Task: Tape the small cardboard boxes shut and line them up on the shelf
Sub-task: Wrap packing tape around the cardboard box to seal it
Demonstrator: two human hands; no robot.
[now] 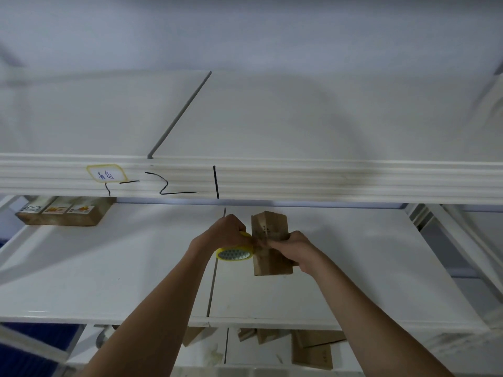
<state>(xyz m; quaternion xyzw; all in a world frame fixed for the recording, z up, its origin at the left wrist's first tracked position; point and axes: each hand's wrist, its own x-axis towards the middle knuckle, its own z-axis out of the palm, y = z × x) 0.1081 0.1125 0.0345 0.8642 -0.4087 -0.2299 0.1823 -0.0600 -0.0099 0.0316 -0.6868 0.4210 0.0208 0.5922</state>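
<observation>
Shelf rail markings
Rail [272, 180]: black marker "2", "1"; yellow-edged label [106, 173], blue handwriting unreadable; box prints too blurred.

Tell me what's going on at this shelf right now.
A person is taping a small cardboard box over the middle shelf. The left hand holds a yellow tape roll against the box's left side, while the right hand holds the box. Its top flaps look partly raised. A row of boxes already sits at the shelf's far left, and more boxes lie on the level below.
</observation>
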